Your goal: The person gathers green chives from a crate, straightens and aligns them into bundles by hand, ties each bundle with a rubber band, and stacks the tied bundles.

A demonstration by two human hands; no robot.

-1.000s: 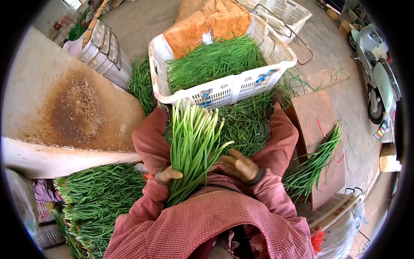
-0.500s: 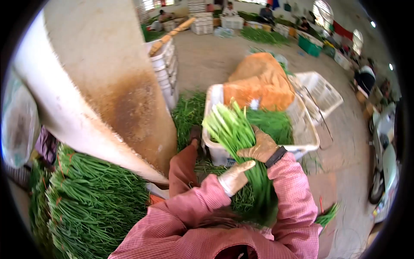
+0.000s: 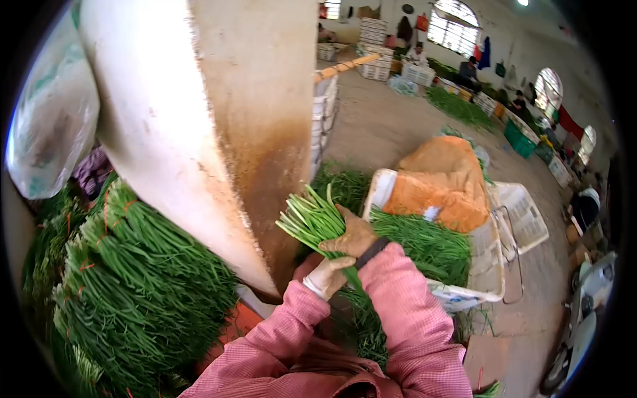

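Note:
A bunch of green chives (image 3: 312,222), its pale stem ends pointing up and left, is held in front of me. My right hand (image 3: 355,235), in a tan work glove with a dark band at the wrist, is closed around the bunch. Just below it my left hand (image 3: 326,277), in a paler glove, is closed on the leaves; its fingertips are partly hidden. Beside my right arm stands a white plastic crate (image 3: 488,265) with loose chives (image 3: 424,242) and an orange-brown cloth (image 3: 444,189) in it.
Tied chives (image 3: 139,292) are heaped at my left, below a hanging clear plastic bag (image 3: 53,113). A stained pillar (image 3: 259,119) rises close ahead. Another white crate (image 3: 524,212) and a metal hook (image 3: 521,278) lie beyond the crate. A scooter (image 3: 584,318) stands at right; people sit far back.
My view has turned left. Both hands have carried the chives from in front of the crate to its left, nearer the pillar and the heap. The bunch stays gripped.

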